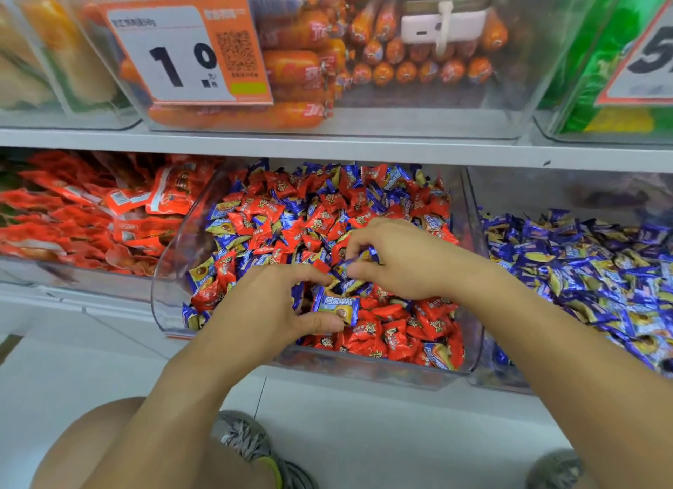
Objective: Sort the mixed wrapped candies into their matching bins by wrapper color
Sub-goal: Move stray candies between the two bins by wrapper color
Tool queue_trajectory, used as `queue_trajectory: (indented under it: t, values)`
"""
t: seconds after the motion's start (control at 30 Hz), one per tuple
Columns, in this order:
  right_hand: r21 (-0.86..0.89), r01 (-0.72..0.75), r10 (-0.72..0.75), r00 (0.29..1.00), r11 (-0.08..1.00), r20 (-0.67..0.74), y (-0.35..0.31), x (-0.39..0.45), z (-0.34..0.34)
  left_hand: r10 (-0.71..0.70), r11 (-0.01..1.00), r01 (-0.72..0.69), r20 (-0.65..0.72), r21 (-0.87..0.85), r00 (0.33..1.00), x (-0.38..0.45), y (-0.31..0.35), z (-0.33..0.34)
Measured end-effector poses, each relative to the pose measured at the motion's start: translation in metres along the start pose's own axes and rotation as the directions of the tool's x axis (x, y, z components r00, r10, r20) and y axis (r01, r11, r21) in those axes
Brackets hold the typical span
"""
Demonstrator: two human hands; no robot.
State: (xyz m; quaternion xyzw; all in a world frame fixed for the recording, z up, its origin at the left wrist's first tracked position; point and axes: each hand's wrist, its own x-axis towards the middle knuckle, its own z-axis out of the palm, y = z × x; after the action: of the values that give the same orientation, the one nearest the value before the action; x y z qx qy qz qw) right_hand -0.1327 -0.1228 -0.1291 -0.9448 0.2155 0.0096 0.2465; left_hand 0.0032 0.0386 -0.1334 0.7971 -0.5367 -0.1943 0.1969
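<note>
Shop shelving (327, 150) in pale grey fills the view, two tiers of clear plastic bins above a white floor (73, 372). On the upper tier a bin of orange sausages (298, 66) carries an orange price tag (182, 51). On the lower tier, far left, a bin holds flat red packets (83, 215). Next to it the middle bin (164, 288) is heaped with mixed candies (291, 212), red wrappers and blue ones jumbled together. Both hands are down in this pile. The left hand (266, 306) has its fingers curled, thumb and forefinger pinching a blue candy (337, 306) (blue wrapper with a yellow end) just above the heap. The right hand (400, 259) sits just beside it, fingers bent and closed round a few blue wrappers (358, 261); how many, I cannot tell. To the right, a neighbouring bin (477, 343) holds only blue candies (582, 266). At the bottom, a bare knee (109, 441) and grey shoes (247, 441) show over the floor.
</note>
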Motion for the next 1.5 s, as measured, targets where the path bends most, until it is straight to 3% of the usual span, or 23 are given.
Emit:
queue_trajectory:
  t: [0.2, 0.3, 0.4, 0.5, 0.77, 1.03, 1.17, 1.37, 1.5]
  values:
    - [0.026, 0.036, -0.031, 0.984, 0.999, -0.177, -0.004, -0.007, -0.006, -0.06, 0.994, 0.066, -0.065, 0.092, 0.996, 0.006, -0.003, 0.0]
    - [0.027, 0.072, -0.069, 0.993, 0.997, -0.096, -0.009, -0.012, -0.004, -0.092, 0.993, 0.098, -0.085, 0.065, 0.992, 0.011, -0.002, 0.001]
    - [-0.146, 0.023, -0.017, 0.999, 0.989, 0.047, -0.012, -0.014, 0.003, -0.085, 0.995, 0.089, -0.088, 0.046, 0.992, 0.014, -0.004, 0.004]
    - [-0.189, 0.007, 0.004, 0.998, 0.982, 0.056, -0.014, -0.013, 0.008, -0.076, 0.997, 0.077, -0.104, 0.007, 0.992, 0.014, -0.005, 0.005]
    - [-0.017, 0.031, -0.032, 0.998, 0.999, -0.055, -0.011, -0.009, 0.008, -0.012, 0.994, 0.003, -0.078, -0.113, 0.997, 0.015, -0.01, 0.004]
    - [0.127, 0.021, -0.016, 0.999, 0.992, -0.038, -0.011, -0.012, 0.0, -0.055, 0.972, 0.049, -0.019, -0.23, 0.998, 0.009, -0.003, 0.003]
    - [0.155, 0.017, 0.0, 0.994, 0.988, -0.109, -0.013, -0.01, 0.005, -0.079, 0.933, 0.063, -0.029, -0.354, 0.996, 0.008, 0.002, 0.006]
    - [0.193, 0.002, 0.023, 0.992, 0.981, -0.126, -0.017, -0.013, 0.008, 0.02, 0.932, -0.021, -0.005, -0.362, 1.0, 0.003, 0.004, 0.0]
    - [0.137, -0.048, 0.078, 0.973, 0.989, -0.219, -0.011, -0.023, -0.006, -0.125, 0.891, 0.103, -0.022, -0.442, 0.992, 0.004, 0.005, 0.002]
